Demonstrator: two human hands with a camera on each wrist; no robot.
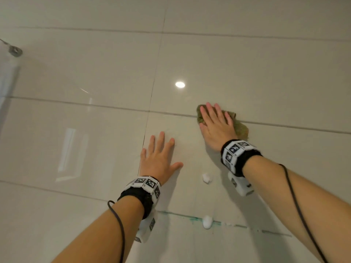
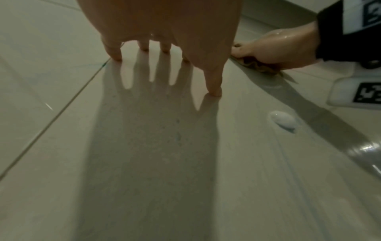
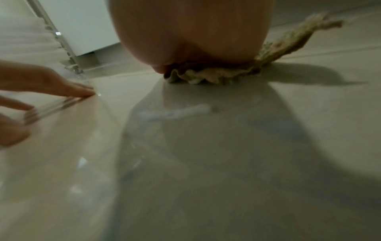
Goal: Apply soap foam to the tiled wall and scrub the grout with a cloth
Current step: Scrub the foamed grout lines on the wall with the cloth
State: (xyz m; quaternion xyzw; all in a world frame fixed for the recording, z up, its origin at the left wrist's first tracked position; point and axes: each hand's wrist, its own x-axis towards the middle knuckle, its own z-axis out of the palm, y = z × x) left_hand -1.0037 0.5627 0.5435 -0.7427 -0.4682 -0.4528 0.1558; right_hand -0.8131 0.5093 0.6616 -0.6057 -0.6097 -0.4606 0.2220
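Note:
My right hand (image 1: 215, 122) lies flat with straight fingers on a crumpled olive-green cloth (image 1: 242, 128), pressing it against the glossy cream tiled wall (image 1: 95, 73) right over a horizontal grout line (image 1: 284, 125). In the right wrist view the cloth (image 3: 288, 42) bulges out from under the palm. My left hand (image 1: 161, 154) rests open on the tile below and to the left, fingers spread, beside a vertical grout line (image 1: 147, 126). A white foam blob (image 1: 206, 178) clings to the wall between my wrists; the same foam blob (image 2: 283, 121) shows in the left wrist view.
A second foam blob (image 1: 207, 222) sits on a lower grout line that carries green-blue stains (image 1: 191, 219). A metal fitting (image 1: 15, 51) holds a glass panel at the far left edge. Cables run along both forearms.

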